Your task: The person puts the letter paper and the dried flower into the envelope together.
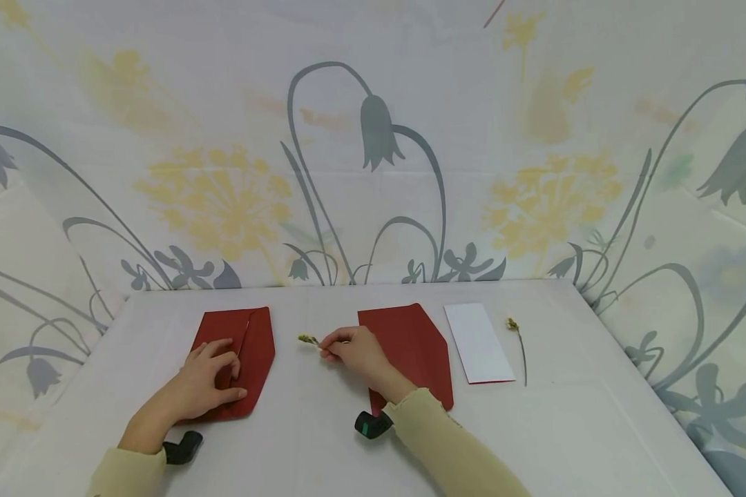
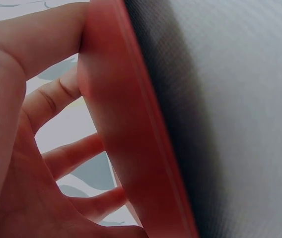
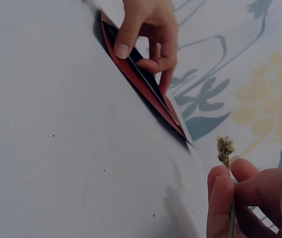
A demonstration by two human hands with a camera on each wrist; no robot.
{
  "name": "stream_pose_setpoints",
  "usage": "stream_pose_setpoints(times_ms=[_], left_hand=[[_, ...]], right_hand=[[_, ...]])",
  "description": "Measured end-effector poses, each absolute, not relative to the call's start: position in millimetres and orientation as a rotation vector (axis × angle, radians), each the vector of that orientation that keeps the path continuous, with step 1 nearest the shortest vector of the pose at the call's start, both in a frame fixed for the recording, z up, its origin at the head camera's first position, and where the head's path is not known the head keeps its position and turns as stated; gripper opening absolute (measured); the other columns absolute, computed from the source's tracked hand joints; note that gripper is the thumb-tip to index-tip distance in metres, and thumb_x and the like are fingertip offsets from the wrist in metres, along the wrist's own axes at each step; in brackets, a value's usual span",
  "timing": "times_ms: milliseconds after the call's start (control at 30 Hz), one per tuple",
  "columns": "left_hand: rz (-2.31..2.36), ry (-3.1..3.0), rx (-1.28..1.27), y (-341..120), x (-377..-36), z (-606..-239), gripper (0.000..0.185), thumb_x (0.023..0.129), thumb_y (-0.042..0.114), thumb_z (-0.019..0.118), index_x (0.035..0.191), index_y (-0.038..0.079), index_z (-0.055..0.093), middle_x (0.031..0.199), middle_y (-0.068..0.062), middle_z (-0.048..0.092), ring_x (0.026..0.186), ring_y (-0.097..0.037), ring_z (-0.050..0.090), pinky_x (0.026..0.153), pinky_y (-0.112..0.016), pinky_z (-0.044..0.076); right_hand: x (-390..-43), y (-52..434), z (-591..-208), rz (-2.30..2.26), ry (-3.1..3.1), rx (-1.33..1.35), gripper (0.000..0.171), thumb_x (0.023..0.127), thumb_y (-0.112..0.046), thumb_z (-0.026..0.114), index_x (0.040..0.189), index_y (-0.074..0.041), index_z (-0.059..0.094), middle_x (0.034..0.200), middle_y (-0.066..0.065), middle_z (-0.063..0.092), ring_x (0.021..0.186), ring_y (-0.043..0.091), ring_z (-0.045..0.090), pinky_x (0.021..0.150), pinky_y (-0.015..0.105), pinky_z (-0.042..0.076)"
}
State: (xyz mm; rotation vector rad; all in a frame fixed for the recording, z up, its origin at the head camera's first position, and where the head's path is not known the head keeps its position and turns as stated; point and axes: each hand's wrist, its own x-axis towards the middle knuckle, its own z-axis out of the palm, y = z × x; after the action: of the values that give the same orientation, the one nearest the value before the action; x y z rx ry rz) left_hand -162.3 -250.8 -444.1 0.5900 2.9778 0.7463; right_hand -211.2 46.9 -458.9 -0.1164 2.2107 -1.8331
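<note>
Two red envelopes lie on the white counter (image 1: 311, 449): the left envelope (image 1: 257, 366) in its left half, the right envelope (image 1: 410, 345) near its middle. The left hand (image 1: 214, 376) holds the left envelope at its slit, fingers bent and thumb on the near lip; the right wrist view shows the slit parted, dark inside. Of two dried flowers, the held flower (image 1: 307, 339) is pinched by its stem between thumb and fingers of the right hand (image 1: 360, 352), raised between the envelopes, while that forearm crosses above the right envelope. The loose flower (image 1: 512, 324) lies toward the counter's right edge, head pointing to the far edge. One white card (image 1: 479, 345) lies between it and the right envelope. Two black wrist devices show, one at the left wrist (image 1: 185, 449), one at the right (image 1: 374, 425).
</note>
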Motion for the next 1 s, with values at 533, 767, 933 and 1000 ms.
stream_pose_setpoints(times_ms=[533, 767, 933, 1000], left_hand=[[0.734, 2.977, 0.568, -250, -163, -444, 0.036, 0.075, 0.024, 0.086, 0.081, 0.023, 0.051, 0.137, -0.031, 0.045, 0.127, -0.061, 0.031, 0.098, -0.080, 0.024], [0.710, 2.993, 0.549, -249, -164, -445, 0.036, 0.074, 0.025, 0.087, 0.081, 0.024, 0.051, 0.137, -0.030, 0.045, 0.126, -0.061, 0.032, 0.096, -0.080, 0.027], [0.703, 2.992, 0.540, -250, -164, -445, 0.036, 0.074, 0.025, 0.087, 0.081, 0.024, 0.052, 0.137, -0.030, 0.045, 0.126, -0.062, 0.032, 0.094, -0.080, 0.029], [0.701, 2.990, 0.538, -250, -164, -445, 0.036, 0.074, 0.025, 0.087, 0.081, 0.023, 0.052, 0.137, -0.030, 0.045, 0.126, -0.061, 0.032, 0.095, -0.080, 0.028]], right_hand=[[-204, 13, -455, -1.723, 2.216, -0.363, 0.009, 0.088, 0.003, 0.071, 0.088, -0.005, 0.075, 0.083, 0.000, 0.072, 0.074, 0.010, 0.069, 0.069, 0.024, 0.057], [-200, 1, -452, -1.603, 2.273, -0.554, 0.011, 0.092, 0.002, 0.067, 0.093, -0.004, 0.076, 0.080, -0.002, 0.072, 0.068, 0.008, 0.068, 0.064, 0.019, 0.054], [-202, -5, -452, -1.540, 2.456, -0.622, 0.014, 0.094, -0.003, 0.066, 0.097, -0.010, 0.078, 0.089, -0.004, 0.071, 0.071, 0.003, 0.064, 0.064, 0.018, 0.049], [-202, -8, -452, -1.538, 2.522, -0.638, 0.014, 0.094, -0.005, 0.067, 0.097, -0.012, 0.079, 0.093, -0.004, 0.071, 0.076, 0.001, 0.061, 0.067, 0.019, 0.048]])
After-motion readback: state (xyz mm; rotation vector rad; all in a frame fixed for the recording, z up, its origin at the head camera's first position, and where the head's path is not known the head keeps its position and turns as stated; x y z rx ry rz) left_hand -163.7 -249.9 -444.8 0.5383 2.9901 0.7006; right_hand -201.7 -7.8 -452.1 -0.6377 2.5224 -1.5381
